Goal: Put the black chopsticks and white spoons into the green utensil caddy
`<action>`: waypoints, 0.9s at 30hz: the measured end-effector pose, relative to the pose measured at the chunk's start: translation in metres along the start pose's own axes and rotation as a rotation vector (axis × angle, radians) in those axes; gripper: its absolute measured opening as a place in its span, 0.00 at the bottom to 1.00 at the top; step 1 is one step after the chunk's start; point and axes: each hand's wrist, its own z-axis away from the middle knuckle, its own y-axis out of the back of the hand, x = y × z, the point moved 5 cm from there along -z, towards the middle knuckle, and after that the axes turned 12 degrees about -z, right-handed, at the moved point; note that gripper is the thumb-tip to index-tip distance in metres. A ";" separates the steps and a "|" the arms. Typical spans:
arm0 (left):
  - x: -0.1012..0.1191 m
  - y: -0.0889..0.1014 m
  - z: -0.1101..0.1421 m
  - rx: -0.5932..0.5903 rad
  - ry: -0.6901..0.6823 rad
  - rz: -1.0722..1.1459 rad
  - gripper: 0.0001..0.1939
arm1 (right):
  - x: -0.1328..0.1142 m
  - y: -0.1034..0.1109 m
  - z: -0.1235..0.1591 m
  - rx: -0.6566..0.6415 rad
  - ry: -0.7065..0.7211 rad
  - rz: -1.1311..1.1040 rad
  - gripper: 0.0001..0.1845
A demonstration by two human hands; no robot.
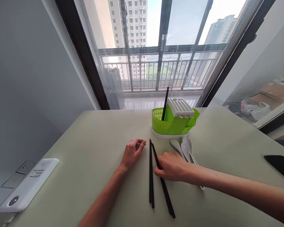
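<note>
Left of chopsticks (167, 197), blurred device lettering (37, 173)

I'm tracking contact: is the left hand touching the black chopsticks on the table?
Apart: the head view shows tabletop between the left hand and the black chopsticks.

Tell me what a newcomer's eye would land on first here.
Probably the bright green basket, standing toward the far side of the pale table, with dark chopsticks leaning in its left end. Next, the black chopsticks lying in front of it, the slanted ones gripped by the right hand. White spoons lie just in front of the basket, partly hidden by that hand and forearm.
</note>
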 end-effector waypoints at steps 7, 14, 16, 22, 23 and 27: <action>0.000 0.000 0.000 0.006 -0.004 0.019 0.21 | 0.006 -0.006 -0.007 0.067 -0.009 0.075 0.20; -0.002 -0.001 0.000 0.000 0.008 0.028 0.24 | 0.009 -0.006 -0.013 0.065 -0.039 0.039 0.18; -0.002 -0.001 0.000 0.003 0.004 0.033 0.24 | 0.009 -0.005 -0.012 0.070 -0.038 0.036 0.18; 0.000 -0.001 0.000 0.004 -0.001 0.071 0.25 | 0.009 -0.005 -0.005 0.118 0.007 -0.053 0.17; 0.001 -0.001 0.001 0.004 0.001 0.076 0.25 | 0.009 -0.005 -0.004 0.136 0.019 -0.080 0.17; 0.001 -0.001 0.002 -0.012 0.012 0.118 0.24 | 0.009 0.005 0.000 0.238 0.063 -0.219 0.16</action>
